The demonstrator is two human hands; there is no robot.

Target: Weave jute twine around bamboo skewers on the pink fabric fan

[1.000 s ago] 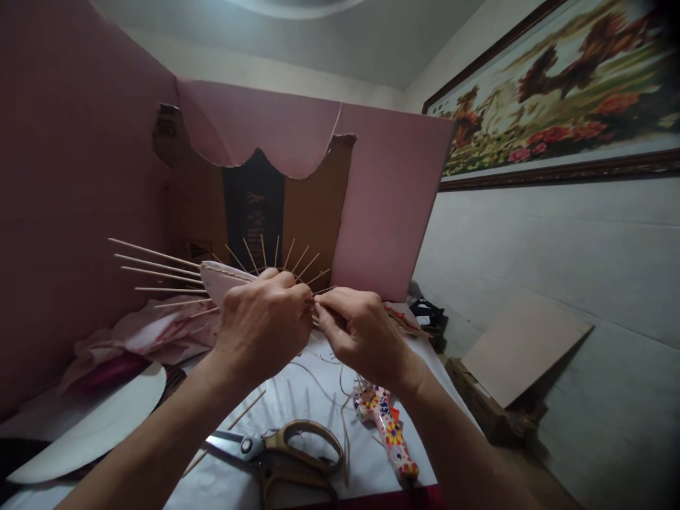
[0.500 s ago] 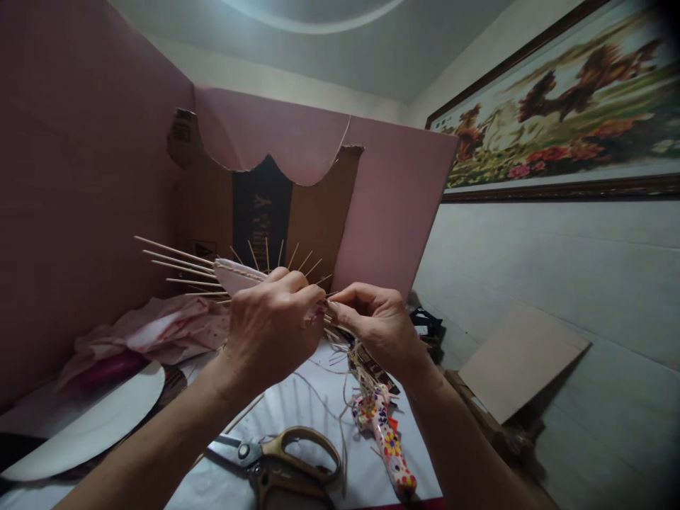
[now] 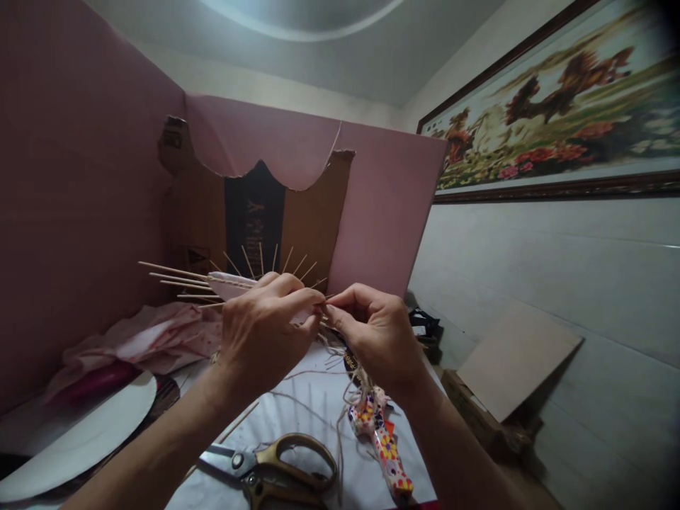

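A pale, flat-based piece with thin wooden sticks fanning out from its edge is held up over the table. My left hand is closed around its near side, covering much of it. Along the rim runs a twisted cord. My right hand pinches at the right edge, its thumb and forefinger against the left fingertips. What lies in that pinch is too small and hidden to name. Loose twine trails over the white tabletop below both hands.
Scissors with brass-coloured handles lie in front. A flower-patterned tool like a glue gun rests right of them. At left are a white half-round board and crumpled pink cloth. Cut cardboard stands behind.
The stick-edged piece is tilted slightly flatter and a little lower. My left thumb and fingers have shifted at the right rim; the right hand keeps its pinch there. The view has shifted slightly.
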